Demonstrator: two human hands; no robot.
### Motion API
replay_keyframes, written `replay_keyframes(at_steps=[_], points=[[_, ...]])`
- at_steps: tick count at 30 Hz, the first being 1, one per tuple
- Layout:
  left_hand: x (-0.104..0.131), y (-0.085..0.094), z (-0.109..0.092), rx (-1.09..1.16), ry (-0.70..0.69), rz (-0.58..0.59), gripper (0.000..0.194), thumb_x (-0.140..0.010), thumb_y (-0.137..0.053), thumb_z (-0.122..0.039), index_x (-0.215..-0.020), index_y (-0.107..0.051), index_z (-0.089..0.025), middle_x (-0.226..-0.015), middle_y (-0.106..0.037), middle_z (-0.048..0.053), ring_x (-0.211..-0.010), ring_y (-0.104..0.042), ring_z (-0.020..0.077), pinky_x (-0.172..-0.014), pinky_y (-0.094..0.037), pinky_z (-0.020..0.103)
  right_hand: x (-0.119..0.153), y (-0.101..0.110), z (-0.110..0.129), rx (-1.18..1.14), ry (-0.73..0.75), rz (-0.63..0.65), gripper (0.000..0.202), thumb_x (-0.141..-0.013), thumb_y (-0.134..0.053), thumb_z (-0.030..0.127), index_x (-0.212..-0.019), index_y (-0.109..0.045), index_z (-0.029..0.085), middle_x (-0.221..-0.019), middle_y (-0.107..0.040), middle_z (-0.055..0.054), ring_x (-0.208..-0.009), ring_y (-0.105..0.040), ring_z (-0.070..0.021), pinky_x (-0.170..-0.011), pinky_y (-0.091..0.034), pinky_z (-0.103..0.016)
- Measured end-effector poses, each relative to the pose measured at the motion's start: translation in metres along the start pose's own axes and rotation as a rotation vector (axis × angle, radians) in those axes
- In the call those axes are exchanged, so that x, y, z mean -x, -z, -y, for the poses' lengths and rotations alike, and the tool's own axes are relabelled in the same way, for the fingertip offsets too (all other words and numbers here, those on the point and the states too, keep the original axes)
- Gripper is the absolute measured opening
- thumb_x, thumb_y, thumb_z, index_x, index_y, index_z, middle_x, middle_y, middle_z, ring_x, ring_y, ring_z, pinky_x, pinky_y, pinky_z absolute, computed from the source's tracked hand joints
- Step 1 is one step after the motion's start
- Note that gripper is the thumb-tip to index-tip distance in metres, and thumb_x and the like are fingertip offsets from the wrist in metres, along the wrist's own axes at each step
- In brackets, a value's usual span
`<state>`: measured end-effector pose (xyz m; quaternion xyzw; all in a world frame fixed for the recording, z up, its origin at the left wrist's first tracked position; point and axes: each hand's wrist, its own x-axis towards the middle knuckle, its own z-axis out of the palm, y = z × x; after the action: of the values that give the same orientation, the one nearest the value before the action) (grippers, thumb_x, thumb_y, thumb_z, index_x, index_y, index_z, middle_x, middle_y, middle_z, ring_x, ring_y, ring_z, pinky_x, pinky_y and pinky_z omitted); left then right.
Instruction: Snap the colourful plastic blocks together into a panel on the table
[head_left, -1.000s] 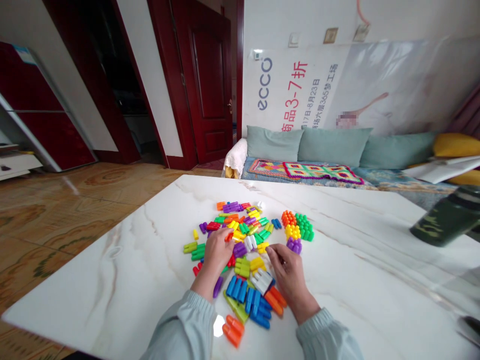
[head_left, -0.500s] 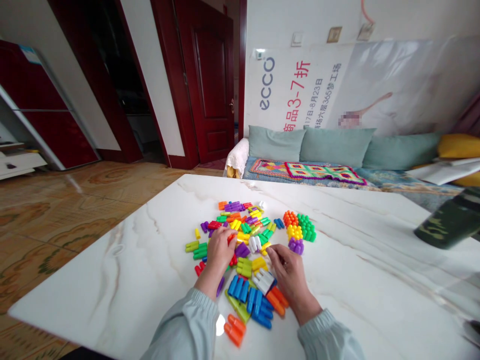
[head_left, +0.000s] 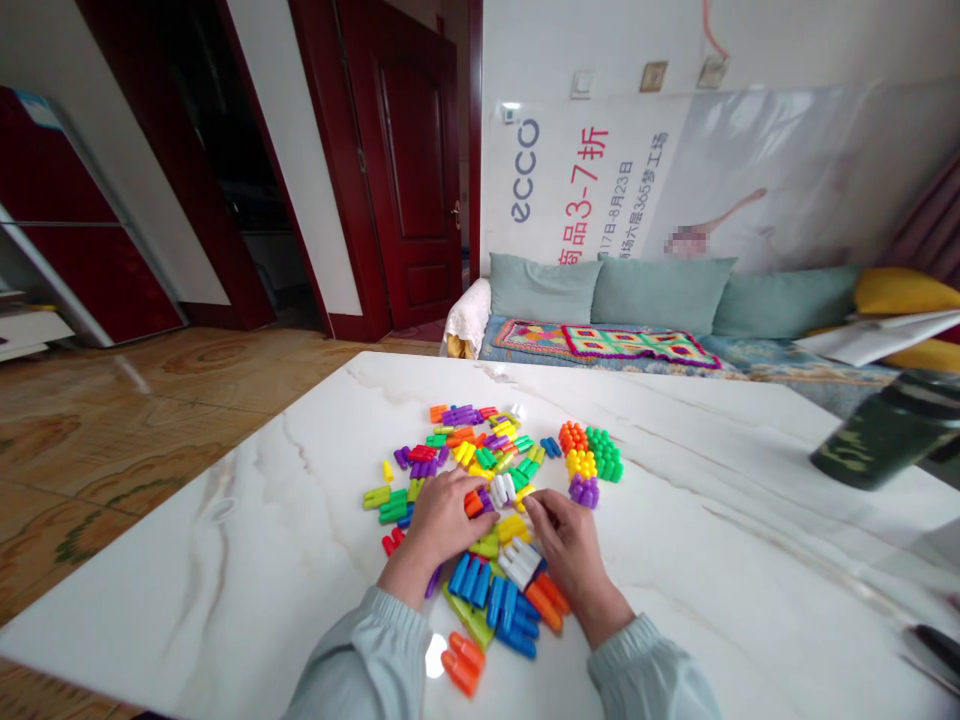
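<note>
My left hand reaches over the pile of plastic building blocks, thumb and fingers apart. An orange block shows between them, and purple and lime blocks lie close by. My right hand is at the pile's right side, thumb and forefinger pinched together. What they hold, if anything, is hidden. A yellow block lies at their tips. Beside it is a white block. Nearer me lie a larger white block, blue blocks and an orange block.
Grouped orange, green, yellow and purple pieces stand right of the pile. A dark green camouflage cup is at the right on the white marbled table. A dark object lies at the right edge. Behind is a sofa.
My left hand has moved right and nearer me over the blocks, uncovering purple pieces behind it. The right hand stays beside the yellow block. The whole view has shifted slightly.
</note>
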<state>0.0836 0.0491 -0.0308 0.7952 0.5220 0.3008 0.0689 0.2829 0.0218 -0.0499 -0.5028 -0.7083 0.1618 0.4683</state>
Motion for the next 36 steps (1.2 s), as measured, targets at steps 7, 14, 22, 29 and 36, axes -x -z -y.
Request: replay_keyframes(at_steps=[7,14,22,29,36], points=[[-0.002,-0.005,0.002,0.103,0.048,-0.118,0.03,-0.073,-0.068,-0.017,-0.102,-0.068,-0.023,-0.1,-0.071,0.006,-0.097,-0.065,0.025,-0.09,-0.05,0.039,0.002,0.0,-0.001,-0.006,-0.012,0.01,0.034,-0.096,-0.047,0.041,-0.083,-0.068,0.018,-0.065,-0.063,-0.001,-0.056,-0.053,-0.012,-0.053,-0.038,-0.023],[-0.002,-0.003,-0.012,0.4,-0.13,-0.194,0.025,-0.075,-0.065,-0.008,-0.096,-0.068,-0.021,-0.1,-0.07,0.006,-0.097,-0.066,0.0204,-0.09,-0.052,0.034,-0.002,-0.001,0.001,-0.089,0.062,-0.087,0.022,-0.091,-0.057,0.034,-0.106,-0.063,0.019,-0.088,-0.064,-0.003,-0.072,-0.059,-0.0143,-0.06,-0.047,-0.024],[0.004,-0.019,-0.017,0.569,-0.114,0.003,0.036,-0.073,-0.075,-0.015,-0.107,-0.066,-0.021,-0.101,-0.074,0.005,-0.092,-0.07,0.019,-0.087,-0.055,0.031,-0.002,-0.001,0.004,-0.112,0.067,0.013,0.017,-0.085,-0.062,0.022,-0.102,-0.065,0.02,-0.088,-0.068,-0.003,-0.067,-0.061,-0.013,-0.056,-0.046,-0.024],[0.001,-0.024,-0.016,0.852,0.023,-0.005,0.034,-0.075,-0.067,-0.008,-0.107,-0.061,-0.018,-0.102,-0.072,0.007,-0.092,-0.071,0.0186,-0.085,-0.058,0.031,-0.003,0.001,0.003,-0.111,0.13,-0.016,0.013,-0.084,-0.065,0.022,-0.097,-0.065,0.019,-0.085,-0.064,-0.003,-0.065,-0.058,-0.0132,-0.055,-0.046,-0.024],[0.002,-0.017,-0.022,0.896,0.038,-0.051,0.027,-0.073,-0.069,-0.009,-0.098,-0.063,-0.017,-0.091,-0.073,0.005,-0.085,-0.071,0.0169,-0.084,-0.058,0.029,-0.001,0.0,-0.002,-0.032,0.159,-0.035,0.021,-0.085,-0.066,0.021,-0.105,-0.063,0.02,-0.088,-0.063,-0.003,-0.067,-0.058,-0.0137,-0.062,-0.049,-0.027]])
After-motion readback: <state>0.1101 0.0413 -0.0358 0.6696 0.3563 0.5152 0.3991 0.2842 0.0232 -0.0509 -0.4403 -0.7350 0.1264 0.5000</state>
